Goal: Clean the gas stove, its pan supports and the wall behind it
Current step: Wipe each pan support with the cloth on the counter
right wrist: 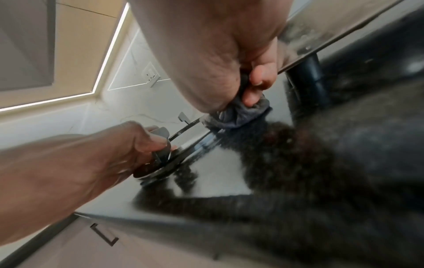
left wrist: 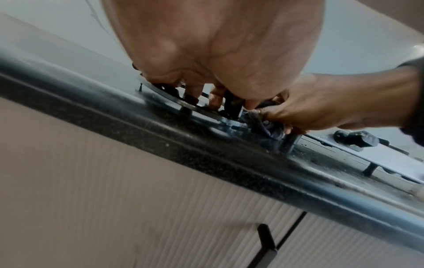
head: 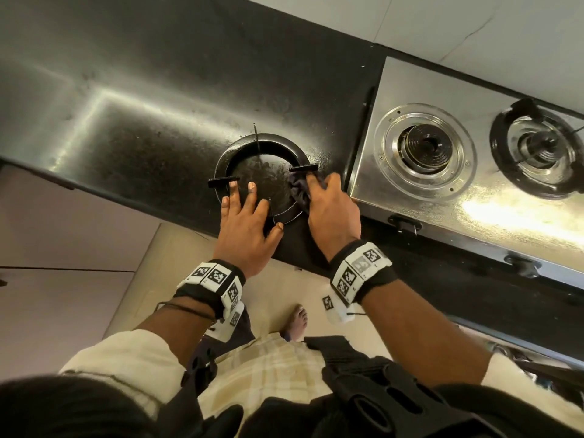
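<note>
A black ring-shaped pan support [head: 284, 143] lies on the dark countertop [head: 142, 105], left of the steel gas stove [head: 410, 83]. My left hand [head: 243, 216] holds the ring's near left side, fingers reaching over the rim and thumb on its near edge. My right hand [head: 331, 210] grips a dark crumpled cloth [head: 298, 192] and presses it against the ring's right side under a prong. The right wrist view shows the cloth [right wrist: 243, 114] bunched in the curled fingers, touching the ring [right wrist: 158, 172]. In the left wrist view my left hand [left wrist: 218, 54] hides most of the ring.
The stove's left burner [head: 425, 147] stands bare; a second pan support [head: 499, 137] sits on the right burner. Black knobs [head: 404, 221] line the stove's front. The pale wall [head: 474, 26] runs behind. Cabinet doors with a black handle [left wrist: 266, 237] hang below the counter edge.
</note>
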A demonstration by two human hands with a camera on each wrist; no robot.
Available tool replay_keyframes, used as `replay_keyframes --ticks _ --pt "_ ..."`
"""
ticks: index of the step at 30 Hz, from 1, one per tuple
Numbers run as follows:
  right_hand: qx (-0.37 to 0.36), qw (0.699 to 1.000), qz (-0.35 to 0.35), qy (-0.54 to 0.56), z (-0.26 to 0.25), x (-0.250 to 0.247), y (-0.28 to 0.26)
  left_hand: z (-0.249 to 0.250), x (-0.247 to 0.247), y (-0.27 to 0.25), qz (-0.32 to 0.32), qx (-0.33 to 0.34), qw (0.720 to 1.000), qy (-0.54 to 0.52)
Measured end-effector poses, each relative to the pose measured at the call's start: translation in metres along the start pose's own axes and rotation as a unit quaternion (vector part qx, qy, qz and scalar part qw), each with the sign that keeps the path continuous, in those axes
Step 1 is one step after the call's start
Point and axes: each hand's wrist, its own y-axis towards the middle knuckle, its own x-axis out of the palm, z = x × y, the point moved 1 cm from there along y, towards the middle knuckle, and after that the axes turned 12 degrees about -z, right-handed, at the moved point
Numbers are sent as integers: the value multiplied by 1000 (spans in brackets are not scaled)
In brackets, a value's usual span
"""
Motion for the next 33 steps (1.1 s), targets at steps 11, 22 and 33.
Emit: replay_keyframes --ticks 11,22,33 --pt "-162 955 -69 237 13 -20 -26 0 -5 -3 -8 12 998 -59" --pt "-145 974 -166 -41 3 -57 45 -4 -4 -4 -3 21 1000 -12" --pt "-192 959 -122 -168 -10 -62 59 -7 -8 0 -9 13 1000 25"
